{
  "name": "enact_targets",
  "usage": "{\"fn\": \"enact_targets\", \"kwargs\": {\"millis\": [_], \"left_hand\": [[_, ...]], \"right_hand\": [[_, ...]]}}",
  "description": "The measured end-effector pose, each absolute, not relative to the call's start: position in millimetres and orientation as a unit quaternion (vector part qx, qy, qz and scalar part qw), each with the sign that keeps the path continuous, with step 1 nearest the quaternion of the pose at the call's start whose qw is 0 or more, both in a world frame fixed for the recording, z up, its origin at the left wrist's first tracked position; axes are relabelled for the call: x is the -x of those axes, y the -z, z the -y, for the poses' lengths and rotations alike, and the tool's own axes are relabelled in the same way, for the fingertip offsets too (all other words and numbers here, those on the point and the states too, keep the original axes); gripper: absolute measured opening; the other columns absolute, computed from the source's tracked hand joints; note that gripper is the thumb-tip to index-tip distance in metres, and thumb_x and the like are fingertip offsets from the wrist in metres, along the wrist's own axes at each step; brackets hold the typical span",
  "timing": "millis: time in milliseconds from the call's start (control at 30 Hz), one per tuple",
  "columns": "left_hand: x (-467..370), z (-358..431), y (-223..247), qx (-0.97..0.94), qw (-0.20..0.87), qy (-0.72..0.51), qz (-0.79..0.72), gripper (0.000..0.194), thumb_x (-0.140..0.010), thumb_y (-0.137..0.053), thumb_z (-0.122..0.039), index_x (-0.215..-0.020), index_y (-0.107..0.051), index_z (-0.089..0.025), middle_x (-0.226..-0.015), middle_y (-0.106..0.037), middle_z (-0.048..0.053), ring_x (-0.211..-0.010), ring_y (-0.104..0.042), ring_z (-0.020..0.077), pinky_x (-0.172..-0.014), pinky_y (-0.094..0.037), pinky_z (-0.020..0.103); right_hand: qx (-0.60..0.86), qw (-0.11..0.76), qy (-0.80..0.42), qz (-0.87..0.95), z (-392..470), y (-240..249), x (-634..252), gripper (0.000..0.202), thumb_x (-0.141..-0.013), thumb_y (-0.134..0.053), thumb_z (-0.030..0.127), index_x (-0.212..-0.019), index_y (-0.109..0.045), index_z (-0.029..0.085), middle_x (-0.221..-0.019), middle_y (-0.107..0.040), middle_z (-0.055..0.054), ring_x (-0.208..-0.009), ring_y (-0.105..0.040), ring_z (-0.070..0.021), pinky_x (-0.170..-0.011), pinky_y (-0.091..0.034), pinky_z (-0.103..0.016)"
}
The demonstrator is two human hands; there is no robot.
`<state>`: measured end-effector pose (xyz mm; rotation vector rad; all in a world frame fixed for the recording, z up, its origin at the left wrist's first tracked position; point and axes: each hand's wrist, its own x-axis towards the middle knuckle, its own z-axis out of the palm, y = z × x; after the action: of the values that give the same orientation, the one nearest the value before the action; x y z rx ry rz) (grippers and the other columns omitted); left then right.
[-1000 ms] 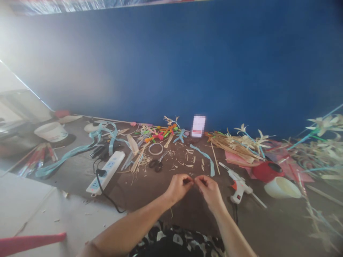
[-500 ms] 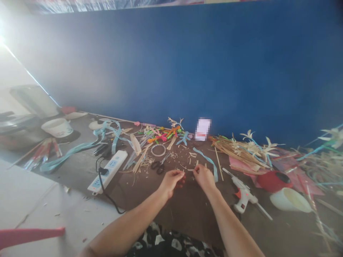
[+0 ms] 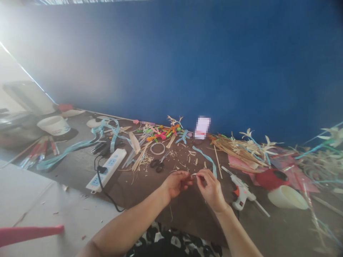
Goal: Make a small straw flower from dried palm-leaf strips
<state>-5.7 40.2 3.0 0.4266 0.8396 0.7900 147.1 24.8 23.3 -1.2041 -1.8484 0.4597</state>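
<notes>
My left hand (image 3: 177, 183) is over the brown table, its fingers curled and their tips close to a small pale strip (image 3: 194, 174). Facing it, my right hand (image 3: 211, 187) pinches that strip between thumb and forefinger. The fingertips of both hands nearly meet at the strip; whether the left ones also grip it is too small to tell. Beyond the hands lie pale scraps, black-handled scissors (image 3: 157, 164) and a clear ring (image 3: 157, 148). A light blue ribbon (image 3: 208, 158) curves behind my right hand.
To the left are a white power strip (image 3: 107, 170), a white bowl (image 3: 54, 125) and blue ribbon. A glue gun (image 3: 242, 192), a cream cup (image 3: 288, 197), a red object (image 3: 272, 179) and dried stalks (image 3: 235, 151) lie right. Coloured pieces and a blurred upright card (image 3: 202, 127) stand near the blue wall.
My hands have come together, the left moving right. The pale strip now shows between their fingertips. The view has shifted slightly.
</notes>
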Motion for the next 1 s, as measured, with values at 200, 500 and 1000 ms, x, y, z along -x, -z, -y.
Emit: {"fn": "enact_targets", "kwargs": {"millis": [200, 500, 1000], "left_hand": [[1.7, -34.3, -9.1, -0.212, 0.805, -0.390, -0.393, 0.022, -0.060, -0.066, -0.027, -0.072, -0.053, -0.015, -0.069, -0.058, 0.000, -0.051, -0.051, 0.0060, -0.043, -0.036, 0.016], [2.1, -31.0, -24.9, -0.408, 0.708, -0.411, -0.403, 0.029, -0.056, -0.066, -0.037, -0.069, -0.057, -0.013, -0.060, -0.052, -0.001, -0.050, -0.044, 0.0073, -0.044, -0.039, 0.019], [-11.0, -16.9, -10.3, -0.370, 0.666, -0.472, -0.444, 0.027, -0.055, -0.067, -0.034, -0.069, -0.062, -0.011, -0.055, -0.053, -0.001, -0.046, -0.044, 0.0075, -0.044, -0.039, 0.021]], "right_hand": [[0.492, 0.459, -0.256, 0.694, -15.0, -24.5, -146.4, 0.010, -0.076, -0.044, 0.022, -0.074, -0.054, 0.021, -0.080, -0.054, -0.005, -0.077, -0.051, -0.0172, -0.071, -0.042, -0.031], [0.520, 0.440, -0.538, 0.497, -7.6, -20.3, -152.8, 0.024, -0.066, -0.060, 0.037, -0.079, -0.055, 0.018, -0.061, -0.053, 0.002, -0.045, -0.045, -0.0091, -0.042, -0.035, -0.020], [0.522, 0.500, -0.580, 0.375, -8.0, -15.1, -152.0, 0.025, -0.062, -0.064, 0.038, -0.070, -0.054, 0.017, -0.053, -0.051, 0.004, -0.042, -0.046, -0.0082, -0.038, -0.032, -0.019]]}}
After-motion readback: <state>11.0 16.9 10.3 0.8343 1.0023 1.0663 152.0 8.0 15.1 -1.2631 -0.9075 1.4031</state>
